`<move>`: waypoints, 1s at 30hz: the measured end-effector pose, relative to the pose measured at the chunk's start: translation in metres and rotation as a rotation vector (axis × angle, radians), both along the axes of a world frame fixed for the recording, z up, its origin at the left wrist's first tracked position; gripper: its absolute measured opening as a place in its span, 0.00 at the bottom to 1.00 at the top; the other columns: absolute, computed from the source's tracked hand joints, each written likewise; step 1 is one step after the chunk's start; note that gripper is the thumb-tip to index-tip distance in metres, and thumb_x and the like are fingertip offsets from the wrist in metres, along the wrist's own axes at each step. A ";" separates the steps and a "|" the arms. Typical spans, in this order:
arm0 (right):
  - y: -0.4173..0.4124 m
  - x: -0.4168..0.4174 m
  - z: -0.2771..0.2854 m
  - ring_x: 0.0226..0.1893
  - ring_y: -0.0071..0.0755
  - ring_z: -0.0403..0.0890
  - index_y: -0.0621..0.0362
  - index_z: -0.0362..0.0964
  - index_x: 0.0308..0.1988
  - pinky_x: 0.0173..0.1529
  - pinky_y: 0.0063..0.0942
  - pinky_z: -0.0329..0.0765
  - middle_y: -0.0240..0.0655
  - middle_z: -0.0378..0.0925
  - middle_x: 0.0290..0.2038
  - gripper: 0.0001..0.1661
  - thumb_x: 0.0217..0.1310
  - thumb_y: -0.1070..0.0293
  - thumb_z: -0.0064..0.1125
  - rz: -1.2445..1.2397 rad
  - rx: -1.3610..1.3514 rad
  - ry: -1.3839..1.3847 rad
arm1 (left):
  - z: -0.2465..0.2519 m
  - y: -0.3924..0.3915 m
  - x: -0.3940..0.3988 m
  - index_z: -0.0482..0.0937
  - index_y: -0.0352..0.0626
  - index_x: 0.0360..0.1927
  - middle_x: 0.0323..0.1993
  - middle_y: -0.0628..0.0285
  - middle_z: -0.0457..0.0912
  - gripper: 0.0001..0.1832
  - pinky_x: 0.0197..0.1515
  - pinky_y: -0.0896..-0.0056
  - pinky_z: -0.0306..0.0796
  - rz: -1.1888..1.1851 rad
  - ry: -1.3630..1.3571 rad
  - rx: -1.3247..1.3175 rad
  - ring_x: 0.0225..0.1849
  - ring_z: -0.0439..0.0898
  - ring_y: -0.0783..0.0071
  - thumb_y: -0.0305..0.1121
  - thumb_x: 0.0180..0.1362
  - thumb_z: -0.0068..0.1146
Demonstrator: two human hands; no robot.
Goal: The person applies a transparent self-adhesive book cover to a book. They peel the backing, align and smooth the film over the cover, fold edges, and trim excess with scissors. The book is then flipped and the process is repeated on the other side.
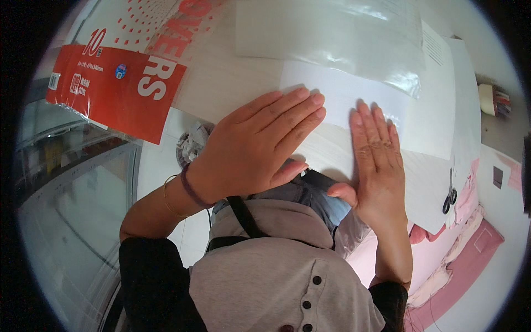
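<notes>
My left hand (257, 145) lies flat, its fingertips at the near left edge of a white paper sheet (340, 95). Palm down to the right, my right hand (377, 149) has its fingers on the same sheet, by its near right part, with the thumb spread to the side. Neither hand grips anything. A glossy clear plastic cover (327, 37) overlaps the far part of the sheet. To the right a larger pale sheet (431, 108) lies partly beneath; small printed lines show at its far corner.
A red and white plastic packet (120, 91) of book covers overhangs the table (232, 87) at left. Black-handled scissors (449, 197) lie near the right edge. Beyond stand a bin (193, 141) with crumpled waste, a glass-fronted cabinet (79, 216) and a pink bed (464, 265).
</notes>
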State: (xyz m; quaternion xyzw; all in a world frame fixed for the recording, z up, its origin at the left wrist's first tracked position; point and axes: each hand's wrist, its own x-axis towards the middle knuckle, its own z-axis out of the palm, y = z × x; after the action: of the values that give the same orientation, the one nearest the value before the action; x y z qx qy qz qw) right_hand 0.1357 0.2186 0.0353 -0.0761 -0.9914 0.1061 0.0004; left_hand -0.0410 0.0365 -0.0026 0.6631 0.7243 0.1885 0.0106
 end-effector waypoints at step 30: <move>0.015 0.050 0.000 0.74 0.48 0.63 0.62 0.65 0.69 0.76 0.49 0.58 0.44 0.66 0.71 0.58 0.58 0.23 0.45 -0.083 0.028 0.054 | 0.015 0.032 0.028 0.65 0.44 0.74 0.75 0.57 0.66 0.46 0.78 0.57 0.53 -0.053 -0.045 -0.076 0.77 0.61 0.61 0.61 0.58 0.59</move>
State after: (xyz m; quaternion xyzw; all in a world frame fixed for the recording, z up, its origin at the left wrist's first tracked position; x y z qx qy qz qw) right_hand 0.1861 0.2333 0.0356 -0.1144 -0.9884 0.0942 0.0328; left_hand -0.0125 0.0684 0.0123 0.6768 0.7127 0.1752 0.0570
